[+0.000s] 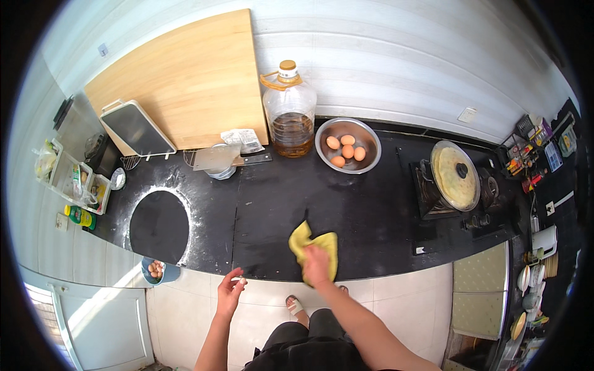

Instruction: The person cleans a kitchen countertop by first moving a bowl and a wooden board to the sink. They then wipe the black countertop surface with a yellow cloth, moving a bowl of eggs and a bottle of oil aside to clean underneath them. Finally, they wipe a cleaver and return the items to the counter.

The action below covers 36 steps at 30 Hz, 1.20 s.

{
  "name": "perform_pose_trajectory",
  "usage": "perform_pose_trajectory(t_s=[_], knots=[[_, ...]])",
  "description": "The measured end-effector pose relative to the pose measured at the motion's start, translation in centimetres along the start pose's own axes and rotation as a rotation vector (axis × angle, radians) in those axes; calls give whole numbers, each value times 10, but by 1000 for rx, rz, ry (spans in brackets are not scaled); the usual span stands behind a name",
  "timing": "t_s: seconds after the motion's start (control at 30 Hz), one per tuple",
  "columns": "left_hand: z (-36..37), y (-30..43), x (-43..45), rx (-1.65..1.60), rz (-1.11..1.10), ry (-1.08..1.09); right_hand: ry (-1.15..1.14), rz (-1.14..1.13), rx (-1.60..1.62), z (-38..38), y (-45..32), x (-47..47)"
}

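Observation:
My right hand (317,266) grips a yellow cloth (327,243) at the front edge of the black countertop (274,204). The cloth is bunched under my fingers, and one corner spreads over the counter. To its left, my left hand (229,293) hangs just in front of the counter edge, fingers curled. Between its thumb and fingertips shows a small whitish lump, perhaps dough; it is too small to name surely. White powder, likely flour, rings a dark round patch (160,227) on the counter at the left.
A steel bowl (325,160) of several eggs stands at the back, beside an oil jug (290,130). A cleaver (218,157) rests across stacked bowls (222,173). On the right stove, a lidded pan (452,185) holds a flatbread. A blue bucket (171,273) with eggs sits below left.

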<state>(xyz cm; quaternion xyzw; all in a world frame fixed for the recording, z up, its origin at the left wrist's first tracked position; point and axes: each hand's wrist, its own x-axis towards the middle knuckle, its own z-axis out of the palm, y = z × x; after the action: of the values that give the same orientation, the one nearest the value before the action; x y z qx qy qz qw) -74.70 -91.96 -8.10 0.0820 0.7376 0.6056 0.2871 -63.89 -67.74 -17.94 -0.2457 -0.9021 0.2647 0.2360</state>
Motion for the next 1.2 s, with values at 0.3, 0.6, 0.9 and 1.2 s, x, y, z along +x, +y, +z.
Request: perform_pose_trajectory(t_s=[0.3,0.6,0.9,1.2], knots=[[14,22,7,8,66,-47,81,122,-18,-18,21,30],[24,13,7,39,51,-82,-49,-49,-14,-25,36,24],[13,11,12,55,55,-65,392,415,-406,-138,156,-17],[22,4,29,-15,26,-147,468,1187,-126,-264,163,-181]])
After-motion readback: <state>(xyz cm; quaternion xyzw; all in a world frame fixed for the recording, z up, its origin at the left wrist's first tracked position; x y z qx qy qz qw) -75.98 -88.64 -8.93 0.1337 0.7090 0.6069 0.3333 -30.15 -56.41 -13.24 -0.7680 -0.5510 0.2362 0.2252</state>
